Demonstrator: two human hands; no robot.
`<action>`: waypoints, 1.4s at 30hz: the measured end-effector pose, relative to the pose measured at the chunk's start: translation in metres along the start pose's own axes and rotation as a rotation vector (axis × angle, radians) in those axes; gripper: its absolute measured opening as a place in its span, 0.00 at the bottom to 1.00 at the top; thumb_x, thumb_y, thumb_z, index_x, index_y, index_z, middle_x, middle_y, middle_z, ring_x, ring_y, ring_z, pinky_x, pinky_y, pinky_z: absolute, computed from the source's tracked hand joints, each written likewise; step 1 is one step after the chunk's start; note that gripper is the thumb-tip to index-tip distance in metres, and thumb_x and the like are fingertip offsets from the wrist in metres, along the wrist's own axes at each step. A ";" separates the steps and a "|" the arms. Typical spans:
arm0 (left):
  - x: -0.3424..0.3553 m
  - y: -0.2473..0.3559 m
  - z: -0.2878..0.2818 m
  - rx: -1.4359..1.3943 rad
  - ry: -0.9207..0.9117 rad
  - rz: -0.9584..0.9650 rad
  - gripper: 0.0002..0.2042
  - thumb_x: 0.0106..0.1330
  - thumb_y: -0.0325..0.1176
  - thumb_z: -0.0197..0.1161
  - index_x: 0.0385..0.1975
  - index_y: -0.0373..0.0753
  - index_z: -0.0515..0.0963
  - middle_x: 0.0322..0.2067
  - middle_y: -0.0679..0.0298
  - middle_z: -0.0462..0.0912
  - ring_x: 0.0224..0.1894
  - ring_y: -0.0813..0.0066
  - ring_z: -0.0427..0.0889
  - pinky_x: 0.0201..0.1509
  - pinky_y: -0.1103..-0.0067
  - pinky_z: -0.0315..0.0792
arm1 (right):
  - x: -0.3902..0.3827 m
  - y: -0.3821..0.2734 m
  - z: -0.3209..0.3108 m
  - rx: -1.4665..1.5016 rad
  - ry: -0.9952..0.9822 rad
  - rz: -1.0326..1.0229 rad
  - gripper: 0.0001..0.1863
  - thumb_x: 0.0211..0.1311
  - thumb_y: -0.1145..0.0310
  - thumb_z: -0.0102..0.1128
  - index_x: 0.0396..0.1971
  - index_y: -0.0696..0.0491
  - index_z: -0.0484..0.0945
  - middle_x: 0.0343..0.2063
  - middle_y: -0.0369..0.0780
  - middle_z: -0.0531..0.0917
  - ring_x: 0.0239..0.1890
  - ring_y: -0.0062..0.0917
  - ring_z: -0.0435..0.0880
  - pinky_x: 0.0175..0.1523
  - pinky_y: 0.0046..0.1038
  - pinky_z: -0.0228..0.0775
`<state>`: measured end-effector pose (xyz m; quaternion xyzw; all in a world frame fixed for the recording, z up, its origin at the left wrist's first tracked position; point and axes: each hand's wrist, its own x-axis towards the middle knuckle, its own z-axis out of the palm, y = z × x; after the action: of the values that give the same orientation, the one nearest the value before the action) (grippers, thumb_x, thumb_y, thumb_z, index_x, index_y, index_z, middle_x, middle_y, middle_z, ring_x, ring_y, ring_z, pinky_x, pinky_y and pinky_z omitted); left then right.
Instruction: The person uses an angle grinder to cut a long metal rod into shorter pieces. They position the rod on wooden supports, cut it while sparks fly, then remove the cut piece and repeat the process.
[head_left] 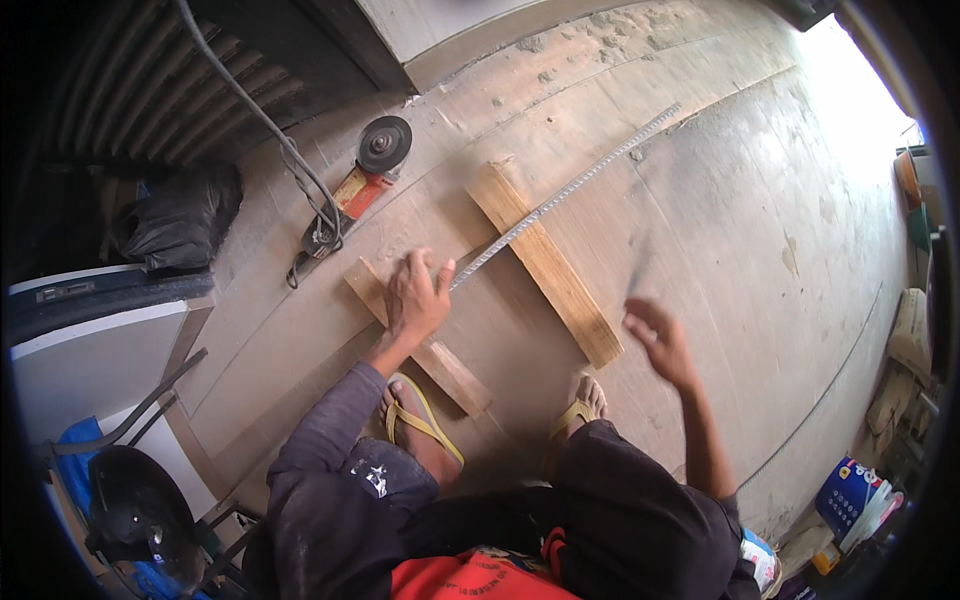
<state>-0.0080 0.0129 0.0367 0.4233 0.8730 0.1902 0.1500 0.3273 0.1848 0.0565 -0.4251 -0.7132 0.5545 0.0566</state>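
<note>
A ribbed steel bar (584, 178) lies diagonally across two wooden battens, the upper one (573, 295) and the lower one (453, 382). My left hand (416, 300) grips the bar's near end over the lower batten, fingers bent around it. To the right of the upper batten, my right hand (658, 342) is raised and blurred, with a thin dark streak at its fingertips that I cannot make out. An angle grinder (352, 196) with a cutting disc and a looped cord rests on the floor beyond my left hand.
My sandalled feet (420, 430) stand below the battens. At left are a black bag (185, 220), a white panel (90, 355) and a black stand-like object (135, 505). Along the right edge lie a long rod (810, 430), wood offcuts (895, 385) and a blue container (845, 495).
</note>
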 end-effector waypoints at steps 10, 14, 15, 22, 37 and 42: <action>-0.008 -0.016 0.048 0.166 -0.059 0.100 0.25 0.72 0.55 0.44 0.27 0.37 0.73 0.15 0.48 0.77 0.22 0.43 0.79 0.27 0.55 0.71 | 0.183 -0.103 -0.037 -0.308 0.510 -0.371 0.26 0.69 0.54 0.52 0.57 0.58 0.69 0.54 0.53 0.74 0.58 0.45 0.72 0.62 0.39 0.62; -0.013 -0.009 0.048 0.246 -0.027 0.068 0.24 0.72 0.54 0.44 0.26 0.39 0.72 0.14 0.50 0.77 0.19 0.47 0.79 0.23 0.59 0.72 | 0.223 -0.150 -0.027 -0.426 0.765 -0.732 0.25 0.69 0.56 0.50 0.60 0.56 0.66 0.58 0.50 0.71 0.63 0.43 0.66 0.69 0.41 0.52; -0.013 -0.008 0.051 0.254 -0.022 0.077 0.23 0.72 0.54 0.44 0.26 0.39 0.71 0.13 0.51 0.77 0.18 0.48 0.80 0.22 0.59 0.72 | 0.237 -0.145 -0.025 -0.458 0.781 -0.762 0.25 0.69 0.57 0.50 0.60 0.55 0.66 0.59 0.49 0.71 0.64 0.42 0.66 0.70 0.41 0.49; -0.018 -0.009 0.056 0.234 -0.018 0.060 0.21 0.72 0.51 0.48 0.25 0.40 0.69 0.12 0.53 0.75 0.16 0.49 0.78 0.20 0.59 0.69 | 0.291 -0.060 0.016 -0.801 0.607 -0.560 0.24 0.70 0.52 0.45 0.58 0.52 0.69 0.56 0.43 0.76 0.66 0.31 0.65 0.74 0.43 0.40; 0.000 -0.002 0.034 0.023 -0.133 0.038 0.27 0.71 0.55 0.46 0.20 0.37 0.74 0.16 0.47 0.76 0.23 0.41 0.77 0.27 0.56 0.67 | 0.267 -0.042 -0.042 0.831 0.515 0.146 0.31 0.63 0.62 0.61 0.58 0.64 0.61 0.46 0.51 0.76 0.49 0.36 0.79 0.51 0.35 0.72; 0.009 -0.017 0.039 -0.128 -0.305 0.015 0.30 0.72 0.55 0.44 0.19 0.34 0.76 0.19 0.43 0.76 0.25 0.38 0.76 0.27 0.57 0.67 | 0.300 -0.035 -0.054 1.546 0.164 0.089 0.13 0.65 0.63 0.57 0.40 0.56 0.68 0.22 0.35 0.70 0.23 0.20 0.70 0.30 0.22 0.64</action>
<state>-0.0087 0.0184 -0.0063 0.4432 0.8232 0.1799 0.3060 0.1486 0.4246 -0.0107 -0.3329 -0.0996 0.8628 0.3671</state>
